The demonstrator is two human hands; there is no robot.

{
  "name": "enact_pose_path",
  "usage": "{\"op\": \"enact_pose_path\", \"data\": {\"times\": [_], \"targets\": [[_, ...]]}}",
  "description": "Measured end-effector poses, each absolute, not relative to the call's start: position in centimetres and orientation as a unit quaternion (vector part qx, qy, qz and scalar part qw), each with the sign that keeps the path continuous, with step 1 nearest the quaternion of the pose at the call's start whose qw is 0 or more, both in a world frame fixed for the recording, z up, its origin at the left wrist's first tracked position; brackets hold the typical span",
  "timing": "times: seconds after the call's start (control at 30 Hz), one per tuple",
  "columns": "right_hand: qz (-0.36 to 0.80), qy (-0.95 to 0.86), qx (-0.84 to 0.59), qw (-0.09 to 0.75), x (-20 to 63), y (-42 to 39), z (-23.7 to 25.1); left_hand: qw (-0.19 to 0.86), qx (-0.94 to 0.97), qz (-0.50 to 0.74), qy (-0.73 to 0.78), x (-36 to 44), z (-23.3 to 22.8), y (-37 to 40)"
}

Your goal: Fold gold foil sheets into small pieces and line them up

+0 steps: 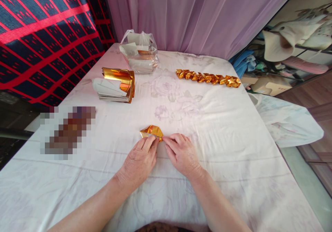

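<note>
A small folded piece of gold foil paper (151, 131) lies on the white tablecloth (220, 128) just in front of me. My left hand (140, 161) presses its near edge with the fingertips. My right hand (181, 154) meets it from the right, its fingers pinching the same edge. Both hands rest low on the cloth. Farther back lies a stack of gold-and-white paper sheets (116, 85), the top ones curling up. A row of several finished gold folded pieces (208, 77) stretches across the back right.
A clear plastic bag of paper (139, 51) stands at the back by the purple curtain (197, 14). A blurred-out object (67, 130) lies at the left. A red and dark patterned cloth (44, 35) hangs on the left; shelves with clutter (293, 42) stand at the right.
</note>
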State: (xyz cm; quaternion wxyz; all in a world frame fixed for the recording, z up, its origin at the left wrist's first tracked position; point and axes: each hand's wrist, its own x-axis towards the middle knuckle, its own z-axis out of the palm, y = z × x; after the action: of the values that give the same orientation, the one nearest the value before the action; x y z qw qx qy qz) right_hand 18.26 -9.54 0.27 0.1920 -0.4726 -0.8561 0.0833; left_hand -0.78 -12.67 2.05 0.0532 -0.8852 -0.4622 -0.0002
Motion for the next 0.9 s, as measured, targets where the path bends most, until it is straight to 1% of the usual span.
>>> {"op": "enact_pose_path", "data": {"times": [0.2,0.47,0.63,0.7,0.9], "targets": [[0.075,-0.858,-0.473,0.186,18.1,-9.5,0.4,0.126,-0.901,-0.012,-0.414,-1.0,1.4,-12.9],[0.075,-0.86,-0.467,0.191,18.2,-9.5,0.4,0.138,-0.902,-0.03,-0.409,-1.0,1.1,-12.8],[0.09,-0.842,-0.469,0.25,18.6,-9.6,0.2,0.104,-0.899,-0.021,-0.425,-1.0,1.1,-12.7],[0.093,-0.842,-0.464,0.26,18.7,-9.7,0.2,0.098,-0.896,-0.031,-0.431,-1.0,0.8,-12.7],[0.083,-0.878,-0.42,0.211,18.6,-9.9,0.7,0.095,-0.886,-0.06,-0.45,-1.0,0.4,-12.7]]}}
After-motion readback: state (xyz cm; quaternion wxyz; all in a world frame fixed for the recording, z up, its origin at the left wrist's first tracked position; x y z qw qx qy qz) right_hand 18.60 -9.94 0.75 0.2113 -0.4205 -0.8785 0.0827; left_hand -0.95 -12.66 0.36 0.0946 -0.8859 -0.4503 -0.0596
